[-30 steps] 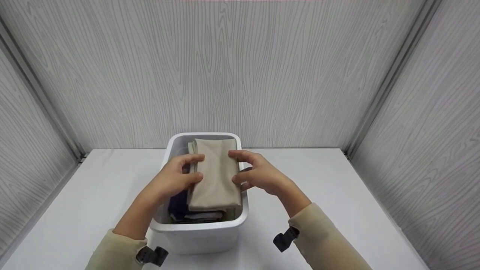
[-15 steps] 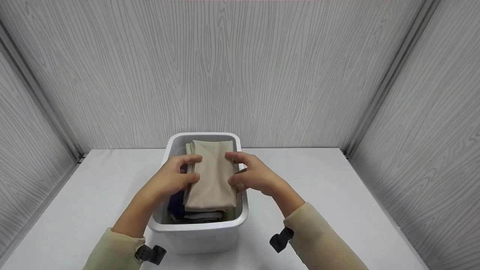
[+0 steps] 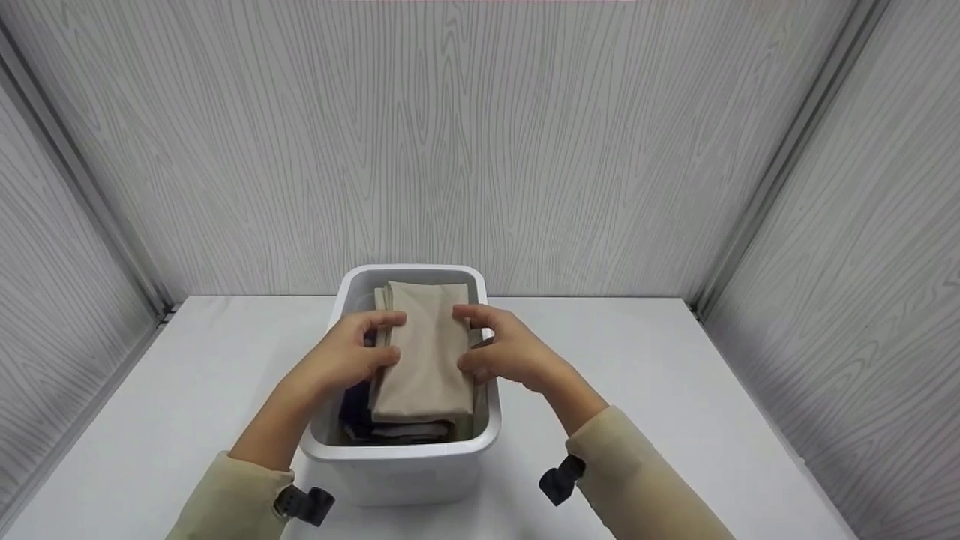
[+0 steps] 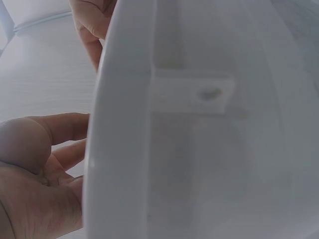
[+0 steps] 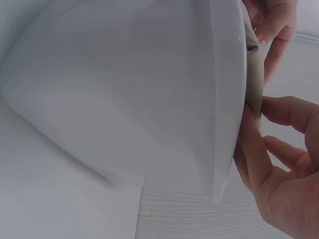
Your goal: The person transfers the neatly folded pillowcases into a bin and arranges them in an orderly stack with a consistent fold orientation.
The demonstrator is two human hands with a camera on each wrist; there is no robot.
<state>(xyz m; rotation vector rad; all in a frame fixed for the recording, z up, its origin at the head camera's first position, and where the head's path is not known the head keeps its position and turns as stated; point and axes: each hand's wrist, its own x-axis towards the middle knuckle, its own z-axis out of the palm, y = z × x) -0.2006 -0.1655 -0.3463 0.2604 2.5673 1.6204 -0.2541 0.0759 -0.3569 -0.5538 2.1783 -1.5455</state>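
A beige folded cloth lies on top of other folded fabric inside a white plastic bin. My left hand holds its left edge, with thumb and index finger on the upper face. On the opposite edge my right hand grips in the same way, close to the bin's right rim. In the right wrist view, the right hand's fingers reach down between cloth and rim while the thumb stays on top. The bin wall hides the left fingertips in the left wrist view.
Dark navy fabric and a grey folded piece show beneath the beige cloth. The bin stands on a white table, near its back edge. Grey wood-grain panels enclose the back and both sides.
The beige cloth has shifted slightly left, away from the bin's right wall, and the right hand has moved left with it. Over the last half second the hands have barely moved.
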